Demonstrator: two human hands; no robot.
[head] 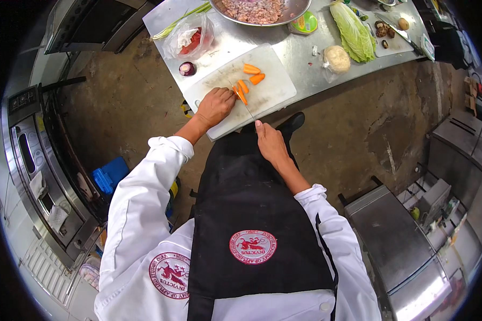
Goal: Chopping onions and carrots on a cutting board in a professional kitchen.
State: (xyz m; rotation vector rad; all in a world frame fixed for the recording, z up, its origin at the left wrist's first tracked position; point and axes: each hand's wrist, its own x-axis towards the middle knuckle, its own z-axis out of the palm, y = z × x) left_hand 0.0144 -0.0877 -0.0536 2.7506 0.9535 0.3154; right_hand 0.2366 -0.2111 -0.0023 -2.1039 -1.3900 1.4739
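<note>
My right hand (272, 141) grips a knife by its handle. The thin knife blade (250, 112) runs up and left across a white cutting board (271, 60), beside the carrot pieces. With curled fingers, my left hand (217, 106) holds down a carrot piece (241, 96) against the blade; my fingertips partly hide its near end. Another carrot stick (243, 86) lies just right of it. Two thicker carrot chunks, one (251, 69) above the other (257, 79), rest farther up the board.
Left of the board sit a cut red onion (187, 69) and a plastic bag (188, 38) with red contents. A steel bowl of ground meat (253, 11) stands behind. Rightward lie a bagged pale round item (336, 59), napa cabbage (352, 32) and another knife (399, 34) near mushrooms (383, 30).
</note>
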